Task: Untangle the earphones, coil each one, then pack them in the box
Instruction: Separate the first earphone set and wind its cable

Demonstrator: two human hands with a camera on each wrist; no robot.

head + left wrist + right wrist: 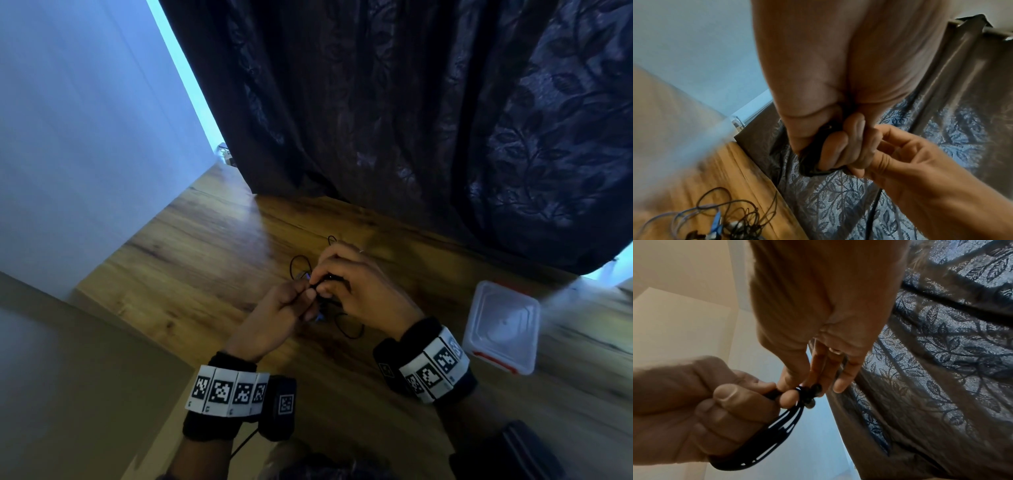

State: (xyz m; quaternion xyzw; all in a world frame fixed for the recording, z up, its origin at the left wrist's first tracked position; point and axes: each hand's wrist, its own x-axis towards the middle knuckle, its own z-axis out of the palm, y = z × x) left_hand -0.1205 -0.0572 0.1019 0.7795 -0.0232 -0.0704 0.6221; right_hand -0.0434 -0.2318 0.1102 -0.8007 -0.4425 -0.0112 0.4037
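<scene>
Both hands meet above the wooden table [205, 246]. My left hand [274, 315] grips a coiled bundle of black earphone cable [764, 439], its loops wrapped round the curled fingers [731, 408]. My right hand [346, 284] pinches the earbud end of that black earphone [807, 395] at the top of the coil. Below the hands, a loose tangle of black and bluish-white earphone cables [719, 216] lies on the table; parts of it show around the hands [301, 267]. The clear plastic box [501, 325] with a red clip sits at the right.
A dark leaf-patterned curtain [411, 120] hangs along the table's far edge. A pale wall [85, 120] stands at the left, with a beige surface [68, 377] beside the table's left edge. Bare wood [342, 411] lies in front of my wrists.
</scene>
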